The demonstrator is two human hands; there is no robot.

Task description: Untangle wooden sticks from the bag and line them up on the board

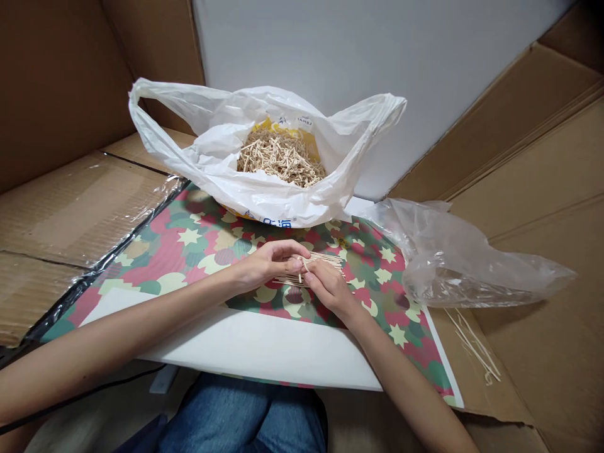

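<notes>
Centrally, between the two hands: a short pale strip (301, 277), bent into a small curl, its lower end hanging down below the fingertips.
Left hand (282, 259): reaching in from the left, thumb and forefinger pressed together on the strip, the forefinger arched over the top.
Right hand (326, 282): thumb and fingertips closed on the strip's other side, close against the left fingertips — the fingers partly hide where the strip runs between them.
Strip relative to the grip: at the very tips of both hands, not in the palms, and above the thin sticks.
Thin sticks (333, 259): a row of them lying side by side beneath the hands, partly covered by the fingers.
Patterned cover (160, 255): red, green and cream with star shapes, spread under the sticks.
White plastic bag (226, 182): beyond the hands, handles standing up, mouth open.
Pale pieces (283, 157): a tangled heap inside that bag.
Clear plastic bag (472, 264): crumpled, to the right, lying partly over the cover's edge.
Loose strands (474, 346): on the cardboard (509, 396) at the right — nearer the wearer than the clear bag.
</notes>
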